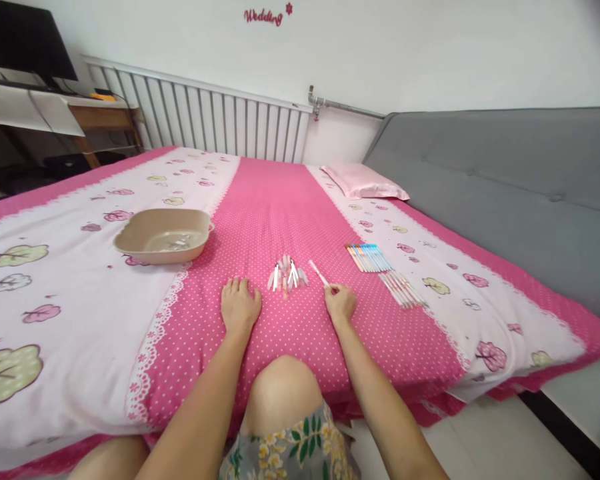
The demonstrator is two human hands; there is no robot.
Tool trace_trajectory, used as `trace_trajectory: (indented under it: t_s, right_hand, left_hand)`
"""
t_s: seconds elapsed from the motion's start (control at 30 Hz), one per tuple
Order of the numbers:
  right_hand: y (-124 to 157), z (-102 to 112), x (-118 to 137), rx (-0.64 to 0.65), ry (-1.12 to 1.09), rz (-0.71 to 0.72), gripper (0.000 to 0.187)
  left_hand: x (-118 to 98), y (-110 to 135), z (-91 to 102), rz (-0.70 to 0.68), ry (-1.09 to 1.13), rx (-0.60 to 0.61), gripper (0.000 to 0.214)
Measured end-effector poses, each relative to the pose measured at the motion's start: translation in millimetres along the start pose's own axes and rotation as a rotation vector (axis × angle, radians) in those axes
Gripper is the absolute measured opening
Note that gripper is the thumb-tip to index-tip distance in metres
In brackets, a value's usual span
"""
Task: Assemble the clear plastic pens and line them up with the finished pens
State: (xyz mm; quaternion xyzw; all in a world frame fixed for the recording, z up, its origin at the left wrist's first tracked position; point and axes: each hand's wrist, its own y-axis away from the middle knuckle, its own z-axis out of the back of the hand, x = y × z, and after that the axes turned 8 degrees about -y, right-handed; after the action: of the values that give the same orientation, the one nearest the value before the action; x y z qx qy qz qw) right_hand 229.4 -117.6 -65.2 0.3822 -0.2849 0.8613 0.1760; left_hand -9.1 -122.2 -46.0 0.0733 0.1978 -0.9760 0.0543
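- hands first: your left hand lies flat and open on the pink dotted strip of the bed, palm down, fingers spread, holding nothing.
- your right hand is closed in a pinch around one end of a thin white pen, which slants up and to the left, away from your fingers.
- between your two hands, slightly further from you, sits a small pile of pen parts, clear and pinkish; neither hand touches it.
- to the right of your right hand, a row of pens lies side by side on the bedcover, blue ends at the far side.
- to the far left, well apart from your left hand, a beige basin rests on the white flowered part of the cover.
- a pink pillow lies near the grey sofa.
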Motion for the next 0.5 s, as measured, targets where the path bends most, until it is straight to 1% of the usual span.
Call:
trace_trajectory:
  t_s: [0.17,0.27,0.37,0.5]
  right_hand:
    - [-4,2,2,-0.027,-0.028,-0.051,0.030]
    - [-8,11,-3,-0.041,-0.053,-0.076,0.031]
    - [-11,31,-16,-0.056,-0.063,-0.080,0.034]
    - [-15,67,-43,-0.111,-0.014,-0.079,0.039]
  left_hand:
    - [1,-4,-0.6,-0.020,-0.010,-0.007,0.053]
    - [2,-6,-1.2,-0.026,-0.015,-0.011,0.054]
    - [2,-8,-2.3,-0.028,-0.018,-0.011,0.055]
    - [3,-9,-3.6,-0.029,-0.016,-0.010,0.056]
